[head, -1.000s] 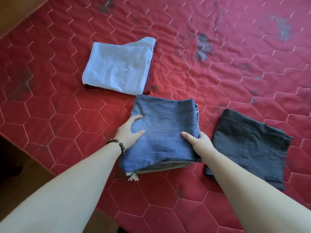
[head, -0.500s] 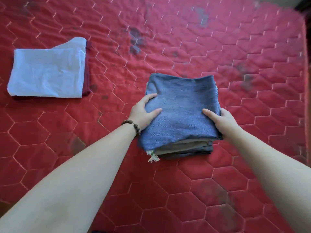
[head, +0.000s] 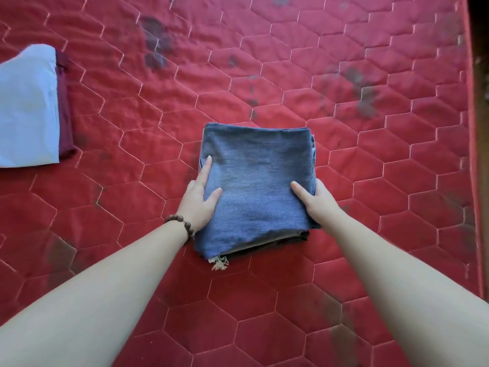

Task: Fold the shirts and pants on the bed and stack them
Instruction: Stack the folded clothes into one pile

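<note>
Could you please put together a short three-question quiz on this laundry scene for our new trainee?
1. True or false: both hands are on the pile topped by folded blue jeans.
2. Which wrist has the bead bracelet? A) left B) right C) neither
3. Fill in: under the pale blue folded shirt at the left edge lies a dark ____ garment.

Key
1. True: the left hand and the right hand each take a side of the pile, thumbs on top.
2. A.
3. Red. Both piles rest on the red quilted bed.
</note>
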`<state>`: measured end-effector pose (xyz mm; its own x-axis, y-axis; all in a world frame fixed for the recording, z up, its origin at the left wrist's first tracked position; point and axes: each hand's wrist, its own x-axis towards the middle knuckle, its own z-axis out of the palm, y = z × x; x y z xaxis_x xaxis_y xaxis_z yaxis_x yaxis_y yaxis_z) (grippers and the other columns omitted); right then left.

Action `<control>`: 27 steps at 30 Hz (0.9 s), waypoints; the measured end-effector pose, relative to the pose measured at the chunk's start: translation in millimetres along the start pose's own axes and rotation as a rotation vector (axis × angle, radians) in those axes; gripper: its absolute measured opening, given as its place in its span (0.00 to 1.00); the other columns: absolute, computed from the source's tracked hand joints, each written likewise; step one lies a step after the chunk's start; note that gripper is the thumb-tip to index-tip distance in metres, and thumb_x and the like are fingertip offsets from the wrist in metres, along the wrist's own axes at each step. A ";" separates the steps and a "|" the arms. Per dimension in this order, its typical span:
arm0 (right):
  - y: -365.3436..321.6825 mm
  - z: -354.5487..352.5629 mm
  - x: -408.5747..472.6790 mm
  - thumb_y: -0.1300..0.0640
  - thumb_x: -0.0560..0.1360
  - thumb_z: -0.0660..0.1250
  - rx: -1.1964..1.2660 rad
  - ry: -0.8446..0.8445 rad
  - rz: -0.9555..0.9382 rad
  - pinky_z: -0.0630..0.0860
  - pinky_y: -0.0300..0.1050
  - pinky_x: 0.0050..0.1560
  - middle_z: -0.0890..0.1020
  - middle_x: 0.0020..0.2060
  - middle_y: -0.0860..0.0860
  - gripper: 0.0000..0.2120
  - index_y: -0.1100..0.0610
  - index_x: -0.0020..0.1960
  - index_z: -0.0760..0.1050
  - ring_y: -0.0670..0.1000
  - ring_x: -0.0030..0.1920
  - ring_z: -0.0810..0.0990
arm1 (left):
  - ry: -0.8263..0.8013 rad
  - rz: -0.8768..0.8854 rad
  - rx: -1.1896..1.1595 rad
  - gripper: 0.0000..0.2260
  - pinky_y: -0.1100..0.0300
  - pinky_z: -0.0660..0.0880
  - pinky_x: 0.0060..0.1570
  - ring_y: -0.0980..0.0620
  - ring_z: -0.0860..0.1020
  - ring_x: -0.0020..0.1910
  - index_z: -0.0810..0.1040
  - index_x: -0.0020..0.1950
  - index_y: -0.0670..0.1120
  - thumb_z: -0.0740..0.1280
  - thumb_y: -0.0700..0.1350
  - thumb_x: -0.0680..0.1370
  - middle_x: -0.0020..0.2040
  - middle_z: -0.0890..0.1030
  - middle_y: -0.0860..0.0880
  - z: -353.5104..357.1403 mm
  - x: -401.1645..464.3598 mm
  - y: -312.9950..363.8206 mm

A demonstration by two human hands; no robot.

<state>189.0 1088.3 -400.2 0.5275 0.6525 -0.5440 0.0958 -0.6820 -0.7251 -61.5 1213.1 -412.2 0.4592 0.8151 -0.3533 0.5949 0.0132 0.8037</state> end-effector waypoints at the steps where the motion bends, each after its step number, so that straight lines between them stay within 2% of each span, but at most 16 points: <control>1: 0.3 0.3 -1.8 0.42 0.73 0.68 0.001 0.023 -0.013 0.73 0.44 0.56 0.80 0.56 0.46 0.21 0.52 0.61 0.71 0.47 0.56 0.78 | 0.054 0.020 0.020 0.31 0.66 0.63 0.59 0.63 0.72 0.51 0.52 0.74 0.67 0.64 0.47 0.78 0.59 0.72 0.47 0.9 -2.1 1.1; 2: 1.2 0.9 -4.7 0.42 0.73 0.68 0.003 0.044 -0.012 0.72 0.44 0.56 0.79 0.55 0.46 0.22 0.52 0.61 0.71 0.47 0.56 0.78 | 0.109 0.034 0.043 0.31 0.68 0.63 0.54 0.67 0.70 0.44 0.53 0.73 0.68 0.64 0.47 0.78 0.56 0.72 0.49 2.1 -5.1 1.6; 3: 2.2 1.7 -7.6 0.42 0.73 0.68 -0.004 0.054 -0.004 0.72 0.44 0.55 0.79 0.55 0.45 0.22 0.52 0.61 0.71 0.48 0.57 0.78 | 0.140 0.033 0.068 0.31 0.67 0.64 0.51 0.67 0.70 0.40 0.54 0.73 0.69 0.63 0.47 0.78 0.54 0.71 0.50 2.8 -7.7 2.6; 5: 2.2 4.7 -11.3 0.42 0.73 0.68 -0.069 0.052 0.027 0.69 0.43 0.56 0.77 0.56 0.45 0.24 0.53 0.63 0.70 0.50 0.59 0.76 | 0.110 -0.012 0.129 0.30 0.61 0.68 0.50 0.60 0.72 0.40 0.54 0.74 0.67 0.63 0.48 0.77 0.52 0.72 0.48 3.3 -11.0 4.7; 7: -3.4 8.0 -13.0 0.43 0.74 0.68 -0.226 0.170 -0.014 0.67 0.45 0.61 0.74 0.61 0.51 0.28 0.55 0.68 0.66 0.54 0.65 0.71 | 0.123 -0.071 0.289 0.29 0.52 0.70 0.58 0.47 0.73 0.51 0.57 0.75 0.63 0.63 0.50 0.77 0.57 0.69 0.44 2.2 -10.5 7.9; 8: -9.6 8.6 -12.4 0.44 0.75 0.67 -0.326 0.302 -0.099 0.65 0.49 0.66 0.71 0.65 0.55 0.29 0.56 0.71 0.65 0.56 0.67 0.68 | 0.211 -0.061 0.387 0.26 0.47 0.68 0.61 0.43 0.71 0.59 0.60 0.75 0.59 0.62 0.51 0.77 0.62 0.67 0.42 0.8 -7.8 11.5; 10: -31.1 12.8 -8.1 0.49 0.77 0.63 -0.501 0.561 -0.376 0.59 0.57 0.71 0.69 0.68 0.60 0.26 0.60 0.70 0.67 0.60 0.70 0.65 | 0.419 0.039 0.499 0.23 0.43 0.63 0.65 0.40 0.65 0.67 0.67 0.72 0.51 0.60 0.50 0.77 0.68 0.66 0.40 -2.8 2.1 24.9; 11: -42.5 17.3 -3.6 0.51 0.77 0.62 -0.582 0.609 -0.516 0.56 0.59 0.73 0.69 0.69 0.60 0.23 0.60 0.69 0.68 0.60 0.71 0.65 | 0.478 0.120 0.524 0.22 0.42 0.61 0.66 0.40 0.64 0.69 0.69 0.70 0.48 0.60 0.49 0.76 0.69 0.67 0.40 -3.1 9.7 33.4; 13: -59.9 30.4 9.5 0.51 0.78 0.60 -0.781 0.533 -0.705 0.47 0.61 0.74 0.68 0.71 0.58 0.22 0.59 0.69 0.69 0.59 0.74 0.61 | 0.455 0.312 0.604 0.21 0.42 0.59 0.69 0.41 0.63 0.72 0.71 0.68 0.45 0.60 0.46 0.75 0.70 0.68 0.41 1.9 28.7 47.6; 14: -64.1 37.0 16.0 0.50 0.78 0.58 -0.887 0.448 -0.723 0.44 0.61 0.74 0.65 0.73 0.56 0.23 0.57 0.71 0.68 0.58 0.75 0.58 | 0.389 0.395 0.661 0.21 0.42 0.57 0.71 0.41 0.62 0.73 0.71 0.69 0.45 0.60 0.46 0.76 0.71 0.68 0.41 6.0 38.4 50.9; 16: -61.6 45.8 28.0 0.44 0.80 0.54 -1.080 0.285 -0.620 0.39 0.62 0.74 0.57 0.77 0.54 0.26 0.53 0.76 0.61 0.57 0.77 0.49 | 0.217 0.457 0.776 0.23 0.43 0.52 0.74 0.42 0.57 0.75 0.67 0.73 0.47 0.60 0.49 0.78 0.75 0.63 0.42 13.4 54.3 49.7; 18: -48.6 47.3 38.9 0.39 0.80 0.48 -1.158 0.250 -0.500 0.37 0.62 0.74 0.51 0.78 0.54 0.27 0.45 0.77 0.52 0.57 0.77 0.42 | 0.112 0.415 0.836 0.26 0.45 0.50 0.74 0.44 0.52 0.77 0.61 0.76 0.52 0.57 0.55 0.79 0.77 0.56 0.42 17.7 65.0 37.9; 21: -33.8 49.1 50.2 0.37 0.79 0.48 -1.119 0.314 -0.478 0.40 0.63 0.74 0.50 0.78 0.57 0.27 0.40 0.76 0.52 0.57 0.77 0.44 | 0.135 0.400 0.839 0.28 0.46 0.50 0.74 0.45 0.51 0.77 0.57 0.77 0.55 0.54 0.59 0.77 0.78 0.54 0.41 23.4 72.7 19.6; 27: -20.5 48.1 65.5 0.38 0.77 0.52 -1.006 0.358 -0.607 0.45 0.63 0.74 0.58 0.76 0.55 0.27 0.40 0.75 0.57 0.56 0.77 0.51 | 0.226 0.466 0.746 0.29 0.44 0.51 0.74 0.45 0.53 0.77 0.57 0.76 0.56 0.57 0.59 0.75 0.77 0.56 0.42 36.0 83.7 -0.4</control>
<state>181.0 1160.9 -441.3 0.3571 0.9336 0.0294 0.9315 -0.3536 -0.0853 0.5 1260.5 -459.3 0.6666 0.7393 0.0956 0.6904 -0.6606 0.2948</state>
